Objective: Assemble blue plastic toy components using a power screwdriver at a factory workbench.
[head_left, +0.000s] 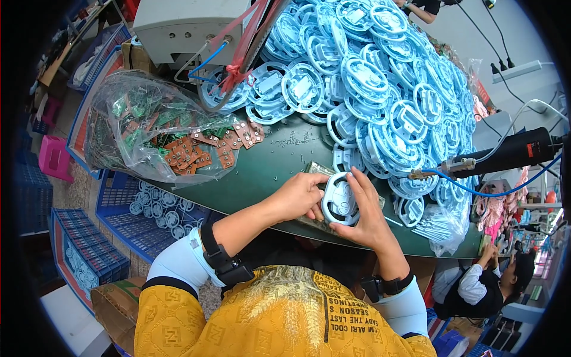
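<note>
Over the near edge of the green tabletop [202, 193], my two hands hold a light-blue plastic piece [341, 199], a ring with a moulded centre that looks like a toy steering wheel. My right hand [372, 217] grips its right side, thumb at the bottom and fingers at the top. At its left rim, the curled fingers of my left hand [297, 196] press against it; whether they also pinch something small is hidden. Beneath the hands lies a flat pad or block [318, 168], mostly covered. Small screws [291, 141] are scattered beyond my left hand.
A tall heap of similar light-blue rings [380, 89] fills the back. Left are a clear bag of circuit boards [178, 140] and a blue crate [128, 208]. Right are a black powered tool [514, 152] with a blue hose, bagged white sticks [440, 229] and another person [485, 288].
</note>
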`<state>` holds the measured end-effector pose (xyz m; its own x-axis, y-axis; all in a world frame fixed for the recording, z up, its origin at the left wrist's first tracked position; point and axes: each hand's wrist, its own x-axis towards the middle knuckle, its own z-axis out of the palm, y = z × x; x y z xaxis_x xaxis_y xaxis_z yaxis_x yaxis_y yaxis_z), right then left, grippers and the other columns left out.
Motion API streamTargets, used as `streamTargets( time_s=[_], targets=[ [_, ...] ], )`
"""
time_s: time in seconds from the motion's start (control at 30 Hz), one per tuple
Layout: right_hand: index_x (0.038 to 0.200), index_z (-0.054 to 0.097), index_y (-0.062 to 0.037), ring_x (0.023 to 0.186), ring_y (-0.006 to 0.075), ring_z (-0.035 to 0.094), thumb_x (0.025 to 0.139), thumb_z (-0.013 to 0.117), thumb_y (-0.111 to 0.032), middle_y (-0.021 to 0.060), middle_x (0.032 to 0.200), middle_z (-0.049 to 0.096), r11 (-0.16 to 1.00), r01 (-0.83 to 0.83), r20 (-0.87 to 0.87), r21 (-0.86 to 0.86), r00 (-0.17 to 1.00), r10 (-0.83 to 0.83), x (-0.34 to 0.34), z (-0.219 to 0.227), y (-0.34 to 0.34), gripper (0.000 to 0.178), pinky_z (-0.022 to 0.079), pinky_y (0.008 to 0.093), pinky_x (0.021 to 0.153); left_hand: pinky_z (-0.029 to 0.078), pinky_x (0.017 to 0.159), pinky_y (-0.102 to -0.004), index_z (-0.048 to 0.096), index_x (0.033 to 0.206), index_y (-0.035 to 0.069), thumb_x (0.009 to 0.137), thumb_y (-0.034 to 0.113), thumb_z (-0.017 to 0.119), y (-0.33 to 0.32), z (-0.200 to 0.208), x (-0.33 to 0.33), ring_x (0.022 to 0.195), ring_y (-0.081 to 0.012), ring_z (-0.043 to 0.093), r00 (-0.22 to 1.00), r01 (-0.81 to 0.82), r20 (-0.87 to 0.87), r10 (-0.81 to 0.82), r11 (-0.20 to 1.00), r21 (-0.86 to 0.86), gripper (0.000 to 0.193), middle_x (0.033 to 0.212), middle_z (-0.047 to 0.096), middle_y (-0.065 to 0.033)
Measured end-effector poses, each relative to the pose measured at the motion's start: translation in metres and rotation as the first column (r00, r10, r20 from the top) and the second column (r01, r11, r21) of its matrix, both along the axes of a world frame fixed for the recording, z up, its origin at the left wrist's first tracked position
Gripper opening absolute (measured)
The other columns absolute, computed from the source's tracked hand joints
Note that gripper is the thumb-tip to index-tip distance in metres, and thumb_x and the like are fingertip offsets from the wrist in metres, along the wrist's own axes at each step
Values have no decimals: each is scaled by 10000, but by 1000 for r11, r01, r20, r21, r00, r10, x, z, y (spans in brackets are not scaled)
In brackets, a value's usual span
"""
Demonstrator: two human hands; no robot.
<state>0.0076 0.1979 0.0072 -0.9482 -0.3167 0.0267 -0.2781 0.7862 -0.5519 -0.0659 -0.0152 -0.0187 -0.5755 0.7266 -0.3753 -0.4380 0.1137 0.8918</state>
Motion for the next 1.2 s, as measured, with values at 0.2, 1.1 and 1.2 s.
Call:
streamTargets(
  time_s=[0.2,1.1,1.2],
  targets=[
    [1457,341,-6,1377,439,328,611,827,-328,246,1517,298,995,-53,-59,88,997,58,-1,-8,0,1027,294,527,1093,556,579,-248,488,1363,-23,978,63,447,0,0,-4,683,-171,707,1000,0,15,0,1000,-7,396,888,696,-111],
    [1237,500,69,726,212,668,838,671,-18,81,880,600,506,17,-271,-862,829,-490,-54,157,67,443,554,343,678,503,952,-470,603,1042,24,793,52,618,-14,-6,29,1163,-375,594,-73,-91,-996,-53,995,-47,251,1202,602,-213],
    [1271,481,68,684,208,661,834,667,-7,89,838,606,481,-19,-274,-876,841,-467,-55,171,37,480,551,343,646,459,992,-482,596,1070,18,766,120,691,-16,-8,35,1193,-359,563,-39,-112,-996,-76,991,-71,334,1217,591,-194]
  ],
)
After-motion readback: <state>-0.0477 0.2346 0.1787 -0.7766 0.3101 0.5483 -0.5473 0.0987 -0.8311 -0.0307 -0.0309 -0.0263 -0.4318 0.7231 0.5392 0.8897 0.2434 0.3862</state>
